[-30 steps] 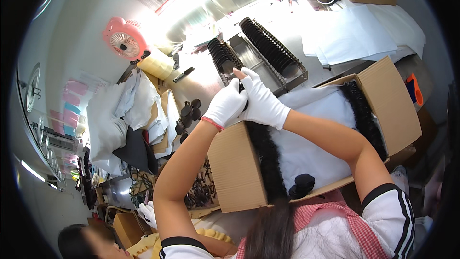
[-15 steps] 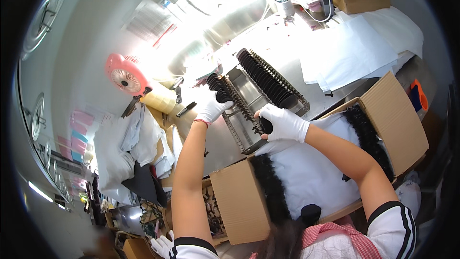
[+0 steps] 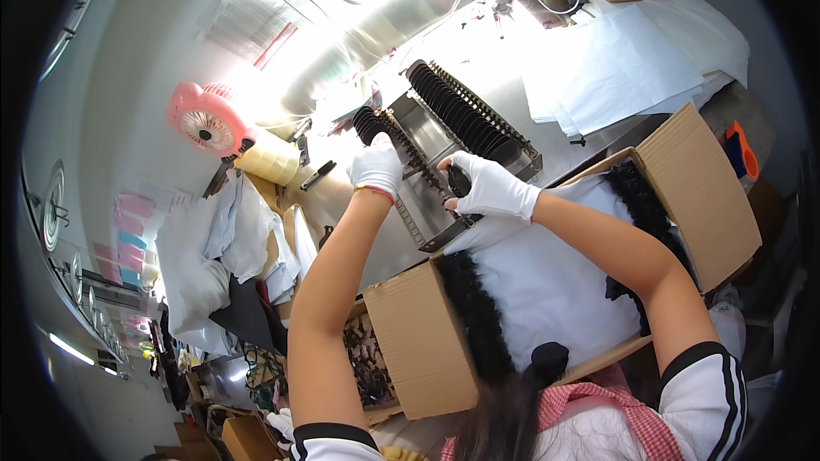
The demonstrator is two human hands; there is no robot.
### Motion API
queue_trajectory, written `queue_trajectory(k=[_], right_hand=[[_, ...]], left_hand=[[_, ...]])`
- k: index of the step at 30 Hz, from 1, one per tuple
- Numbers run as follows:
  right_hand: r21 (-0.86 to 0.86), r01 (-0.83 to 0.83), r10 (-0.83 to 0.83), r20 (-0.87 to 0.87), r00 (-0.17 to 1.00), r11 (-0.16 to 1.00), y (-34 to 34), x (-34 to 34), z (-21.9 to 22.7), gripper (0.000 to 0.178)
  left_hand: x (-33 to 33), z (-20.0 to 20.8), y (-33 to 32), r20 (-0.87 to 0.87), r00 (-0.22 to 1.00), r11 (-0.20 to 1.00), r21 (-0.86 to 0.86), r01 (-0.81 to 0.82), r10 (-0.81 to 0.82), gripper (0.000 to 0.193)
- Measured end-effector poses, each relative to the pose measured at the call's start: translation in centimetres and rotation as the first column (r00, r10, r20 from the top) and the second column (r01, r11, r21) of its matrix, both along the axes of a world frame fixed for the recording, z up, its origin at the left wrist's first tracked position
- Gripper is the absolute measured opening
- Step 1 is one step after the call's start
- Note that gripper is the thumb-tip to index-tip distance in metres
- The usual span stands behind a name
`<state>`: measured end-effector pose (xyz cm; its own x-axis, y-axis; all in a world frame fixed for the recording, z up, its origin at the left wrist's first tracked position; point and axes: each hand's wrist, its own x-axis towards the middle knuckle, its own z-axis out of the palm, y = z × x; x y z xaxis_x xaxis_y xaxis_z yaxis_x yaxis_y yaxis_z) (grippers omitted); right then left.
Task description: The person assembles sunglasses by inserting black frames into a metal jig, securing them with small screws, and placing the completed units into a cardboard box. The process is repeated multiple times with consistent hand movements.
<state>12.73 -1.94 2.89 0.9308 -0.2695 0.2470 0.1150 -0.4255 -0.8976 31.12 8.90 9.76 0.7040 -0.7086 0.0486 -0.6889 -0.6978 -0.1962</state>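
A metal rack [image 3: 412, 220] with clip-lined rails lies at a slant on the steel table. Flat black rounded pieces [image 3: 465, 115] stand packed along its right rail, and a shorter row of black pieces [image 3: 367, 123] fills the far end of its left rail. My left hand [image 3: 377, 169], in a white glove, is closed at the near end of that left row; its fingertips are partly hidden against the pieces. Over the rack's near end, my right hand [image 3: 494, 191], gloved with bare thumb and fingertip showing, grips black rounded pieces [image 3: 459, 181] between thumb and fingers.
Close in front of me stands an open cardboard box [image 3: 418, 337], lined with white sheeting and black fluffy items [image 3: 474, 316]. A pink fan [image 3: 207, 124], a roll of yellowish tape [image 3: 272, 158] and a black marker [image 3: 318, 175] are at the left. White paper sheets [image 3: 611, 68] lie far right.
The whole view has shifted slightly, with the table scene lower-right before. My left hand has drawn its fingers in at the left row. My right hand still grips its black pieces.
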Motion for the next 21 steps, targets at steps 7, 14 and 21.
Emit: queue_trajectory(k=[7,14,21], right_hand=[[0.046,0.128,-0.135,0.264,0.955,0.991,4.1,1.0,2.1,0.090],[-0.155,0.104,-0.052,0.307,0.950,0.983,3.9,1.3,2.7,0.088],[-0.131,0.027,-0.003,0.183,0.983,0.991,2.2,1.1,2.4,0.073]], left_hand=[[-5.5,0.6,5.3,-0.401,0.820,0.892,-0.366,0.264,-0.408,0.028],[-6.6,2.3,5.9,-0.869,0.376,0.863,-0.432,-0.261,-0.321,0.025],[-6.4,3.1,4.2,-0.991,0.075,0.913,-0.130,-0.386,-0.109,0.036]])
